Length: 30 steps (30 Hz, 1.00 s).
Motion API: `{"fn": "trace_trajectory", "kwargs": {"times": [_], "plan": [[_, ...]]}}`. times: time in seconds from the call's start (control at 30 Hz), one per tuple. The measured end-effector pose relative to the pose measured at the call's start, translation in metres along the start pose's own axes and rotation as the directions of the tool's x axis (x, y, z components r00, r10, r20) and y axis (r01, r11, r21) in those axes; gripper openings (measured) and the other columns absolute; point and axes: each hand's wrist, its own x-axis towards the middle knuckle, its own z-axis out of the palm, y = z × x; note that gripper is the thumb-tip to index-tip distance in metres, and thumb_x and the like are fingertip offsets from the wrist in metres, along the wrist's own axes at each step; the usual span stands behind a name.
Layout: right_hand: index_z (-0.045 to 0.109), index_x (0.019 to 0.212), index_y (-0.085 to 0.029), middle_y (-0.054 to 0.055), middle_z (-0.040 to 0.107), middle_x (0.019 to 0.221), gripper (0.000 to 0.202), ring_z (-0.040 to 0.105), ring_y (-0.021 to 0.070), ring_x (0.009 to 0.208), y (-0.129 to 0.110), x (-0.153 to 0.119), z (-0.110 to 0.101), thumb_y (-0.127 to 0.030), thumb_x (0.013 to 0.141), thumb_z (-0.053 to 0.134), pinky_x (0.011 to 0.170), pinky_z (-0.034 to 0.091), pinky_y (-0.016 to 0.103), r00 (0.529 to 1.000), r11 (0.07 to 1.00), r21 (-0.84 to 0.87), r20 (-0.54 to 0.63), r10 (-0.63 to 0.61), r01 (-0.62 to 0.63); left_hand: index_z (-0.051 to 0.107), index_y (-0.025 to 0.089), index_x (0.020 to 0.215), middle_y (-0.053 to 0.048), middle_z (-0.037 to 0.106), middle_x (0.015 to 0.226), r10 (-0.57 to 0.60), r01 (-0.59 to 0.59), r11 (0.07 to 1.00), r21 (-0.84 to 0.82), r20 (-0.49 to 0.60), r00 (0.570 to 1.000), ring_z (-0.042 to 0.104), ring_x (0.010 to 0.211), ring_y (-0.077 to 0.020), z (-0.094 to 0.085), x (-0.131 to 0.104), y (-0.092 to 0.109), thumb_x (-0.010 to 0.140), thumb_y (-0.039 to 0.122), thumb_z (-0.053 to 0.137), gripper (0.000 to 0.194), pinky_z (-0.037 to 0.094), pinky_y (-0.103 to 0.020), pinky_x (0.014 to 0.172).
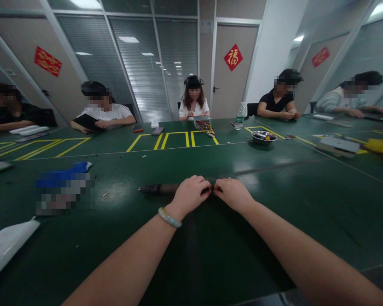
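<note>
My left hand [193, 191], with a pale bangle at the wrist, is closed in front of me over the green table [130, 238]. Close against it, my right hand [234, 193] is closed too, and the fingertips of both nearly meet. A small dark bit shows between them, too hidden to name. Behind my hands lies a long dark tool [159, 189], which looks like an inline electric screwdriver, its metal tip pointing left. My fingers hide its middle, and I cannot tell whether they touch it.
A blue packet [64, 173] and a white object [11, 246] lie to the left. Farther back are a metal bowl [264, 137] of small parts, a water bottle [239, 117] and yellow tape outlines [175, 134]. Several people sit around the far side.
</note>
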Motion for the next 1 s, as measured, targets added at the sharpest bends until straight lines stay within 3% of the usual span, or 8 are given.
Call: {"fn": "trace_trajectory", "kwargs": {"times": [0.13,0.27,0.4,0.7,0.83,1.0], "plan": [[0.066,0.083,-0.023,0.0,0.066,0.088,0.009,0.058,0.0158,0.085,0.005,0.001,0.0,-0.028,0.086,0.059,0.075,0.04,0.026,0.997,0.998,-0.011,-0.048,-0.056,0.056,0.062,0.022,0.09,-0.002,0.058,0.093,-0.015,0.015,1.0,-0.001,0.0,1.0,0.053,0.088,-0.0189,0.0,0.0,0.0,0.088,0.027,0.058,0.006,0.044,-0.034,0.078],[0.066,0.089,-0.023,0.001,0.065,0.109,0.011,0.058,0.0151,0.097,0.008,0.003,0.002,-0.027,0.089,0.055,0.083,0.04,0.026,0.993,0.994,0.025,-0.055,-0.104,0.106,0.062,0.023,0.09,-0.002,0.058,0.092,-0.009,0.009,1.0,-0.004,-0.006,1.0,0.053,0.088,-0.0184,0.0,-0.001,-0.001,0.087,0.026,0.059,0.005,0.044,-0.033,0.079],[0.062,0.097,-0.023,0.001,0.068,0.097,0.014,0.062,0.0154,0.09,0.008,0.006,0.006,-0.026,0.091,0.05,0.076,0.041,0.025,0.997,0.997,0.024,0.039,-0.072,0.072,0.062,0.023,0.09,-0.002,0.058,0.091,-0.015,0.015,1.0,0.015,-0.012,1.0,0.054,0.09,-0.0193,0.001,-0.001,-0.001,0.086,0.026,0.06,0.006,0.045,-0.033,0.079],[0.059,0.097,-0.02,0.005,0.067,0.094,0.013,0.062,0.0176,0.09,0.003,0.005,0.01,-0.021,0.092,0.048,0.078,0.041,0.027,0.997,0.997,-0.029,0.047,-0.067,0.068,0.061,0.022,0.091,-0.003,0.061,0.091,-0.024,0.025,0.999,0.024,-0.027,0.999,0.056,0.09,-0.0202,-0.005,-0.004,0.004,0.087,0.027,0.059,0.007,0.045,-0.034,0.079],[0.057,0.092,-0.018,0.006,0.065,0.092,0.008,0.06,0.019,0.092,0.002,0.008,0.014,-0.017,0.089,0.05,0.083,0.041,0.029,0.992,0.992,-0.015,-0.013,-0.124,0.124,0.061,0.023,0.102,-0.003,0.063,0.101,-0.006,0.005,1.0,-0.012,-0.082,0.997,0.057,0.098,-0.0205,-0.009,-0.006,0.004,0.087,0.03,0.06,0.017,0.043,-0.037,0.09],[0.056,0.091,-0.019,0.006,0.065,0.093,0.008,0.06,0.0194,0.092,0.015,0.011,0.007,-0.018,0.089,0.048,0.083,0.042,0.03,0.993,0.993,0.01,-0.012,-0.115,0.115,0.057,0.026,0.118,-0.002,0.06,0.122,0.01,-0.018,0.999,-0.041,-0.19,0.982,0.05,0.12,-0.021,-0.014,-0.009,0.0,0.088,0.03,0.058,0.03,0.027,-0.044,0.11]]}}
